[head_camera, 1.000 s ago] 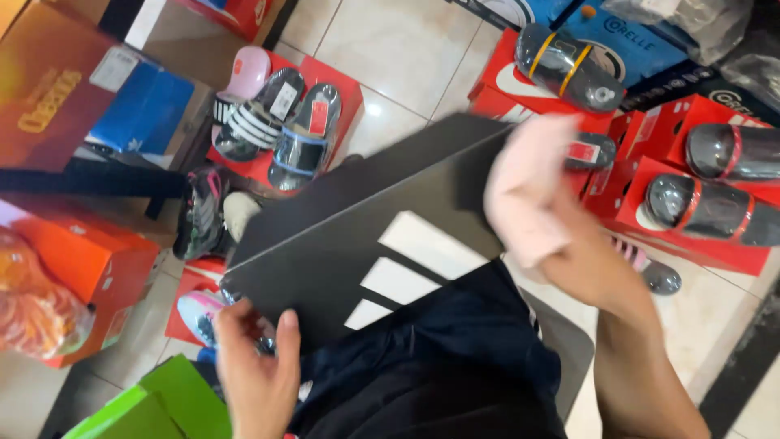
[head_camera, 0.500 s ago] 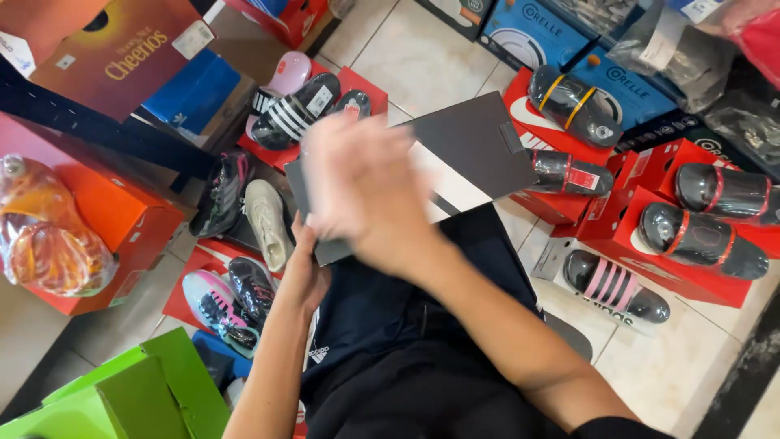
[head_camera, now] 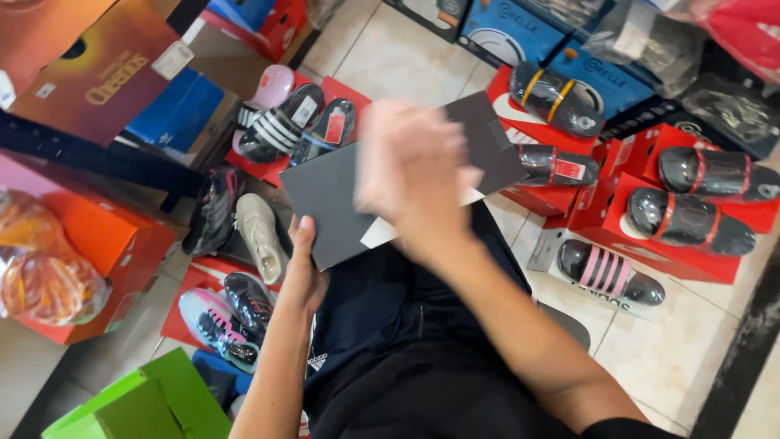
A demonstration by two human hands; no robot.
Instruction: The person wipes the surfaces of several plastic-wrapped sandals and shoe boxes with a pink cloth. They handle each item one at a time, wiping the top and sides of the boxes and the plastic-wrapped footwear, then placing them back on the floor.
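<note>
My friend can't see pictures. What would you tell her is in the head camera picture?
A person holds a flat black shoebox lid over their lap, the left hand gripping its near edge while the blurred right hand hovers above it. Around them on the tiled floor lie slide sandals on red boxes, sneakers and a green box.
</note>
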